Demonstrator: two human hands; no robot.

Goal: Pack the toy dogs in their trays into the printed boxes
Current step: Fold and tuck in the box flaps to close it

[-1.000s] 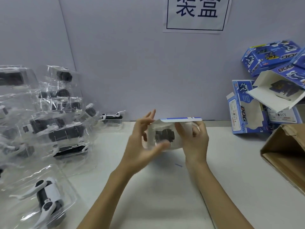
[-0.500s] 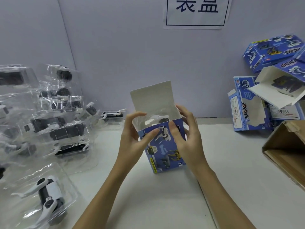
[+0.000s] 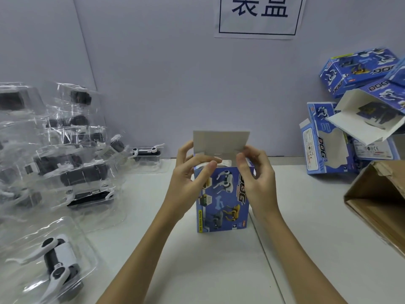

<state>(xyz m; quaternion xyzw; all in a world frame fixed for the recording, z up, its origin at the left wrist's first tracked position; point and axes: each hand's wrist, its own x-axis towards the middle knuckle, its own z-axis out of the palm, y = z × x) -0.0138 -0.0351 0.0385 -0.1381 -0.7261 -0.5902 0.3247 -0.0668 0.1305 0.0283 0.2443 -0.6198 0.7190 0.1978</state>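
Note:
A blue printed box (image 3: pixel 223 200) stands upright on the white table, its grey top flap (image 3: pixel 221 141) raised at the back. Clear tray plastic and a bit of white toy show in its open top. My left hand (image 3: pixel 188 183) holds the box's upper left corner, thumb lying across the left side flap. My right hand (image 3: pixel 256 178) holds the upper right corner, its fingers curled at the right side flap. A pile of clear trays with toy dogs (image 3: pixel 65 167) lies at the left, one more tray (image 3: pixel 54 264) near the front left.
Several printed boxes (image 3: pixel 359 106) are heaped at the back right, one with its flap open. A brown cardboard carton (image 3: pixel 377 202) lies open at the right edge. A wall with a paper sign (image 3: pixel 258 16) stands behind the table.
The box went from lying flat between my hands with the tray showing to standing upright with the lid up. My thumbs have moved onto the side flaps at the top.

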